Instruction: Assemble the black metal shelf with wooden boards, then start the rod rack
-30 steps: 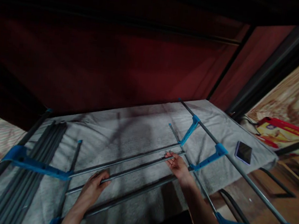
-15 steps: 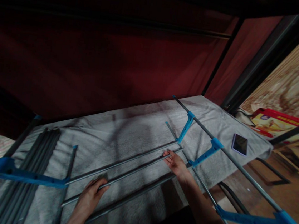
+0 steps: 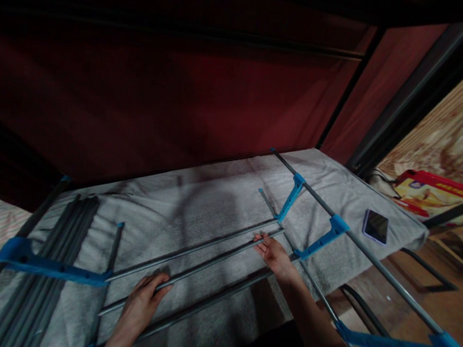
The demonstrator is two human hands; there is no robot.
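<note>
A thin grey metal tube [image 3: 208, 264] runs between my two hands, above the sheet. My left hand [image 3: 145, 299] is closed round it near its left end. My right hand [image 3: 270, 251] grips it near the right end with the fingers. The tube lies inside a rack frame, between two crossbars: a far tube [image 3: 189, 250] and a near tube [image 3: 208, 302]. Blue plastic brackets join the frame's side poles, one bracket [image 3: 53, 267] at the left and another bracket [image 3: 322, 242] at the right. The held tube's right tip is close to the right-hand side pole; I cannot tell whether they touch.
Several loose grey tubes [image 3: 41, 280] lie in a bundle at the left. A phone [image 3: 376, 226] rests on the grey sheet [image 3: 211, 207] at the right. Beyond the bed edge stand a red and yellow box [image 3: 426, 190] and a wooden stool [image 3: 457, 244]. Dark red curtains [image 3: 180, 106] hang behind.
The whole view has shifted slightly, with things appearing a little further right. Both hands keep their grip on the tube, which has hardly moved within the frame.
</note>
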